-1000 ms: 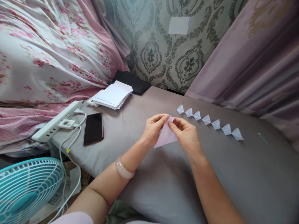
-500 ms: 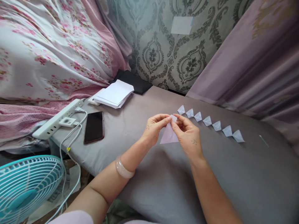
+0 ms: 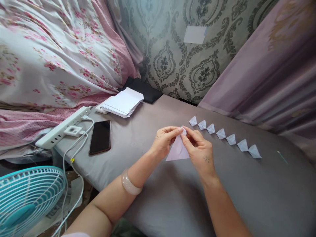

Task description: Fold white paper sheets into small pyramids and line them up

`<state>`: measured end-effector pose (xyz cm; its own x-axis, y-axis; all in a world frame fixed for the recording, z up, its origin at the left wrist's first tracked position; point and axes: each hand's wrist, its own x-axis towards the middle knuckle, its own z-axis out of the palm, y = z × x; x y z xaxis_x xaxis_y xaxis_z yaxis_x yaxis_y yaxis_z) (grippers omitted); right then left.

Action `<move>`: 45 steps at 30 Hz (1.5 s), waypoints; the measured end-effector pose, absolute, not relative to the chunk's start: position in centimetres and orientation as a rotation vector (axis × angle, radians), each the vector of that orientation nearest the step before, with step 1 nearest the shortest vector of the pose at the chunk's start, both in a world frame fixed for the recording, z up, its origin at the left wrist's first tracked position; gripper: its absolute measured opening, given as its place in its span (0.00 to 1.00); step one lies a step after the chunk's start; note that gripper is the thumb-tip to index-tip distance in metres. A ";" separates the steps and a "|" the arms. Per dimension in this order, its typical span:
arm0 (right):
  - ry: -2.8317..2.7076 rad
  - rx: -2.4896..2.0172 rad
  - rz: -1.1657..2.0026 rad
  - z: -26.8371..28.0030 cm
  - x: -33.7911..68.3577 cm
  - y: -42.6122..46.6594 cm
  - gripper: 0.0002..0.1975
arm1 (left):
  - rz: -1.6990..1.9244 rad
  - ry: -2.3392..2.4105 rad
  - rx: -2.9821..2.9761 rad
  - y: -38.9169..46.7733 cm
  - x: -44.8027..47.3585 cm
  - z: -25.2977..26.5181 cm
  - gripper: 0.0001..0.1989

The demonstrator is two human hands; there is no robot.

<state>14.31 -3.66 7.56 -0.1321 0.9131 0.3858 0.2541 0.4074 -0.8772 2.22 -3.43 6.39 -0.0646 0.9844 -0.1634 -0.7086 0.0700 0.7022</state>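
Observation:
A partly folded sheet of pale paper (image 3: 178, 150) is held up above the grey-covered surface, wide at the bottom and narrow at the top. My left hand (image 3: 164, 141) pinches its upper left edge between thumb and fingers. From the right, my right hand (image 3: 199, 146) grips the same top part, its thumb pressed on the front of the paper. Both thumbs are close together at the small folded tip. Behind my right hand runs a row of several small folded paper pieces (image 3: 221, 134), pointed in shape.
On the left lie a dark phone (image 3: 100, 137), a white power strip (image 3: 61, 128) with cables, and a stack of white paper (image 3: 123, 102) by a black item (image 3: 148, 90). A blue fan (image 3: 32, 200) stands at lower left. A thin stick (image 3: 282, 157) lies far right.
The paper's top flap, flat and square before, is now smaller and bent under my thumbs. The whole view has shifted slightly, so everything sits a little lower.

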 end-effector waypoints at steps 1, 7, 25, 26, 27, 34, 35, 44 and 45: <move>-1.641 -1.045 0.790 7.5 14.3 -3.7 0.15 | 1.469 0.749 0.457 -3.5 2.2 6.5 0.14; -1.660 -1.037 0.689 7.6 13.9 -4.0 0.15 | 1.476 0.719 0.426 -3.5 2.1 6.7 0.14; -1.860 -1.026 0.272 7.2 14.1 -3.8 0.16 | 1.523 0.744 0.554 -3.3 2.1 5.9 0.11; -1.866 -1.032 0.253 7.1 14.1 -3.8 0.16 | 1.523 0.747 0.570 -3.2 2.1 5.9 0.11; -1.876 -1.038 0.230 7.1 14.2 -3.7 0.16 | 1.521 0.746 0.584 -3.2 2.1 5.8 0.10; -2.073 -1.072 0.010 7.2 14.7 -3.8 0.21 | 1.493 0.744 0.593 -3.1 2.0 5.5 0.10; -2.110 -1.092 -0.031 7.3 14.7 -3.9 0.22 | 1.481 0.743 0.579 -3.1 2.0 5.6 0.10; -2.353 -1.211 -0.370 7.5 14.4 -4.7 0.22 | 1.403 0.722 0.475 -3.0 1.9 5.8 0.10; -2.362 -1.210 -0.365 7.5 14.4 -4.7 0.22 | 1.396 0.737 0.455 -3.0 1.9 5.8 0.10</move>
